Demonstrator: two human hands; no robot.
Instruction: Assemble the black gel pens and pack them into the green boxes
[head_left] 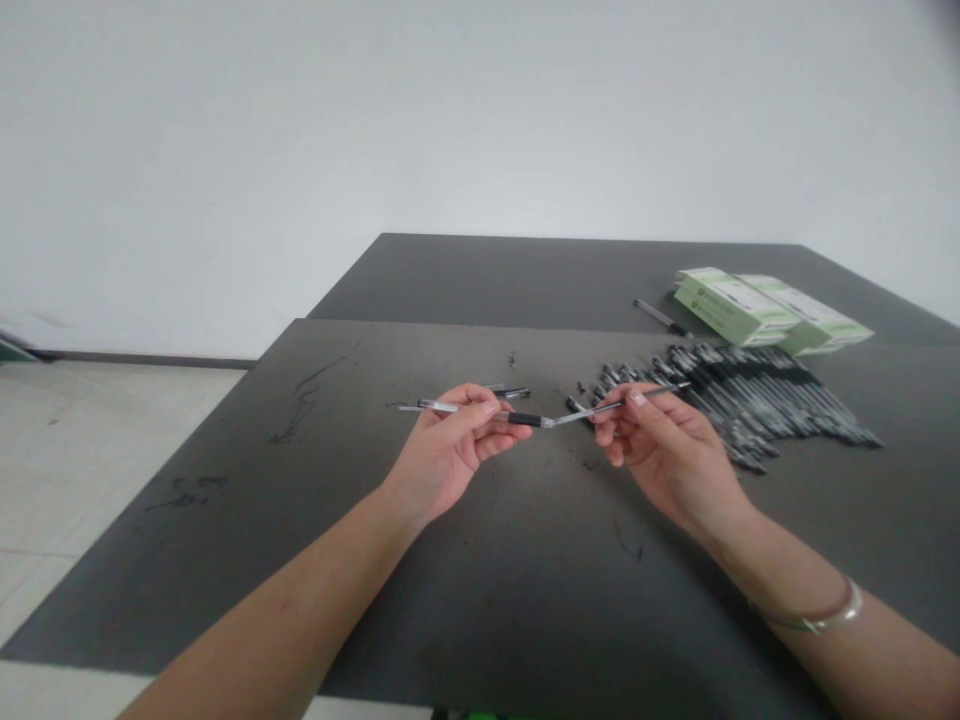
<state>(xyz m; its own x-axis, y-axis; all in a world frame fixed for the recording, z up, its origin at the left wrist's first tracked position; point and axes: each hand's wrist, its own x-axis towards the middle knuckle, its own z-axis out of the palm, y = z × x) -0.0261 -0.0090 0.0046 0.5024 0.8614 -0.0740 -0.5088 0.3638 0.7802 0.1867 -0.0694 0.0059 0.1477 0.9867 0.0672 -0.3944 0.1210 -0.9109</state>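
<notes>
Above the dark table (375, 600), head view: left hand (450, 455) pinches a clear pen barrel (529, 420) with black grip between thumb and fingers; right hand (675, 450), bangle (821, 620) at wrist, pinches a slim refill (589, 411), its end meeting the barrel's right end, insertion too small to tell. Beyond the right hand lies a heap of pens (780, 395), one loose pen (661, 317) near two green-and-white boxes (724, 305); another pen (516, 393) lies behind the left hand.

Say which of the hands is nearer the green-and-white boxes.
Right. The right hand is in front of the boxes, slightly left, beside the pile of pens; the left hand is farther off to the left.
</notes>
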